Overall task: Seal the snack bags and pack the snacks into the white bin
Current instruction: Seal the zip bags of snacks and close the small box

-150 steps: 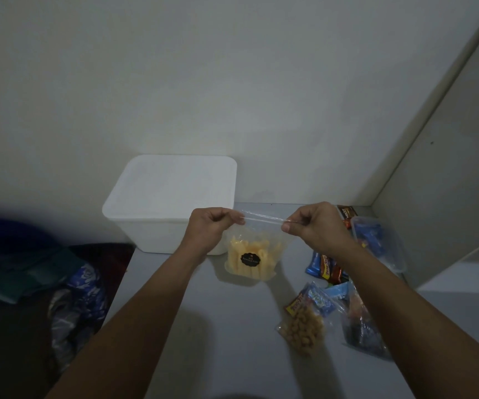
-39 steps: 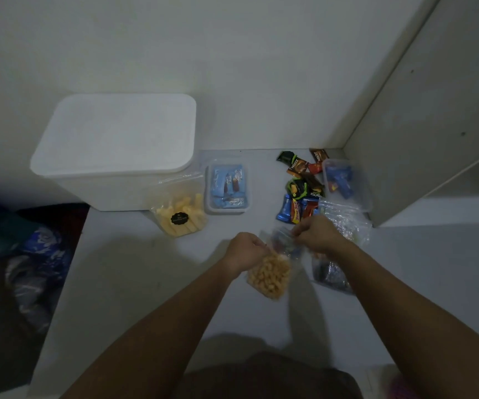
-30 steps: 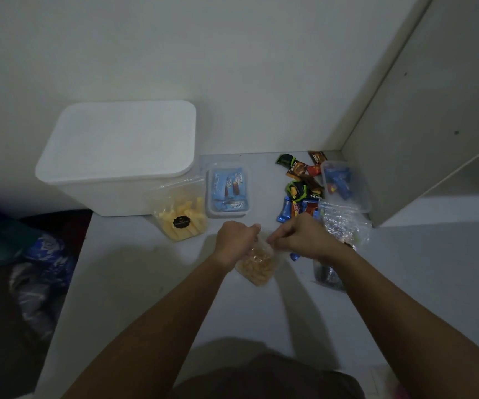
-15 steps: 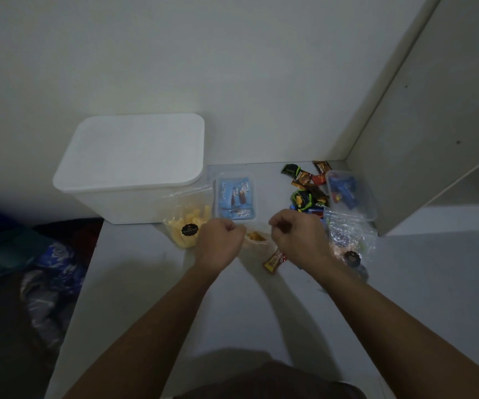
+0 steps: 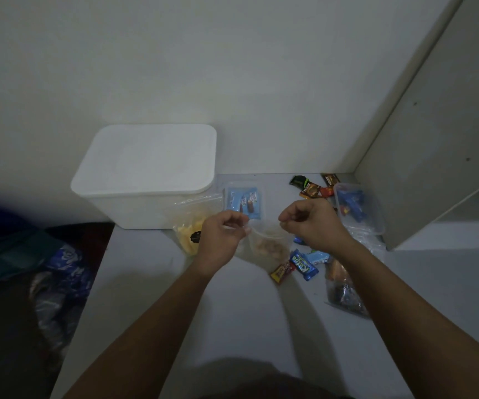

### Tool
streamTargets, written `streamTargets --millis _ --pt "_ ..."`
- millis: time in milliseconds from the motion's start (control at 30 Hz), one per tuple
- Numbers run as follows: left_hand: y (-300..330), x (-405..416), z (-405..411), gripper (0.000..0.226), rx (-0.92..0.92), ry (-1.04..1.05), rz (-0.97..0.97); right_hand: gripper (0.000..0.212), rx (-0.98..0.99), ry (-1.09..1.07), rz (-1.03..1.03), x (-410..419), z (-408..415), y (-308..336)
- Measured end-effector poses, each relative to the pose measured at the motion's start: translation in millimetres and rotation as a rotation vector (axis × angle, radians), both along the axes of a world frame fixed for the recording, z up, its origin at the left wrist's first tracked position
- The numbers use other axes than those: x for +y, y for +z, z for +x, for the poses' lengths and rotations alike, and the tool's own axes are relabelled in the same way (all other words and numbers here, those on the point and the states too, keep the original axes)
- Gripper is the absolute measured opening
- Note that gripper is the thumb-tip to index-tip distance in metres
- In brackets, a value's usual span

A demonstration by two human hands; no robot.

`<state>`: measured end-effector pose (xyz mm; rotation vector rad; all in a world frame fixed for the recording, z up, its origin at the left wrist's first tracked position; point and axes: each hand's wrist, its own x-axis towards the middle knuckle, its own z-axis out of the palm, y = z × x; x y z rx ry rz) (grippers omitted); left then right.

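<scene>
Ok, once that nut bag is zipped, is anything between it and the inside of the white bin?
Yes. The white bin still has its lid on, so that must come off first. The yellow snack bag leans against the bin's front, beside the left hand. Both hands, the right hand included, pinch the nut bag.

Home corner: white cupboard, heaped clothes

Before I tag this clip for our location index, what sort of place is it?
Probably a room in a home, at a corner tabletop set against a plain wall. A lidded white bin and loose snack packets sit on it, with crumpled bedding or clothes beside it.
</scene>
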<state>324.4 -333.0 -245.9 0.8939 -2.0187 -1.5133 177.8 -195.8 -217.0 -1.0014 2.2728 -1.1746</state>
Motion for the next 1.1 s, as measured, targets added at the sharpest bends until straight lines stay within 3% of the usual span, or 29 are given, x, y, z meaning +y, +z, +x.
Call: streamTargets --millis 67,167,433,667,867,1100 --pt "4 -2 -2 0.009 0.022 0.004 0.006 0.014 -0.028 0.013 -0.047 2 -3 6" --pt "8 -5 -5 0.017 0.032 -0.009 -0.030 0.006 -0.035 0.033 -0.090 5 -4 9" --pt "17 -9 -6 0.006 0.043 -0.062 -0.153 0.015 0.030 0.008 -0.081 4 -3 10" --pt "26 -11 -12 0.015 0.046 -0.121 -0.182 0.012 0.000 -0.031 -0.111 4 -3 19" --pt "35 -10 -20 0.027 0.113 -0.097 -0.188 0.013 0.124 -0.001 -0.051 3 -6 24" --pt "55 -12 -29 0.019 0.133 -0.185 -0.187 0.015 0.206 -0.015 -0.089 0 -14 39"
